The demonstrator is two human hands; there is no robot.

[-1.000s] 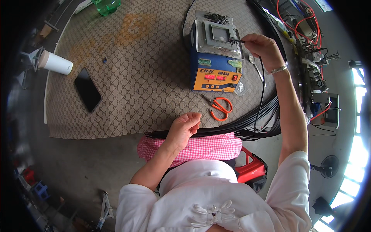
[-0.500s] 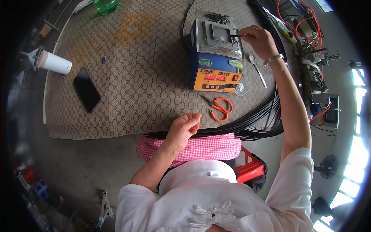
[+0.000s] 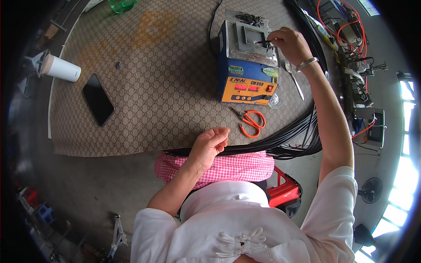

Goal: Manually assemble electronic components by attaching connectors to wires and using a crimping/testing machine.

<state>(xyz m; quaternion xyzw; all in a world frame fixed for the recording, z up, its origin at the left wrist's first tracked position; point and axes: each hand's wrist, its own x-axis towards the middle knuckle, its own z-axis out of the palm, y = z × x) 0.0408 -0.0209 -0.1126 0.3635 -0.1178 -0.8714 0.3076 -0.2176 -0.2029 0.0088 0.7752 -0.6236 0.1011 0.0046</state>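
Note:
A solder pot [image 3: 247, 74], a blue box with an orange front panel and red digits, stands toward the right of the table. On its top is a square metal basin [image 3: 253, 36] with a raised rim. My right hand [image 3: 289, 44] is closed in a pinch around a thin black piece [image 3: 264, 42], whose tip reaches over the basin. My left hand [image 3: 211, 142] is curled closed near the table's front edge; what its fingers hold, if anything, is hidden. Between it and the pot lie orange-handled snips [image 3: 251, 122].
A bundle of black cables [image 3: 294, 140] curves along the front right edge. Dark scraps [image 3: 249, 18] lie behind the basin. A spoon [image 3: 296, 81] rests right of the pot. Leftward are a phone [image 3: 98, 100], a white cup [image 3: 61, 69] on its side and a green bottle [image 3: 122, 5].
My right hand has shifted slightly, and the black piece's tip now sits further over the basin. My left hand has stayed in place.

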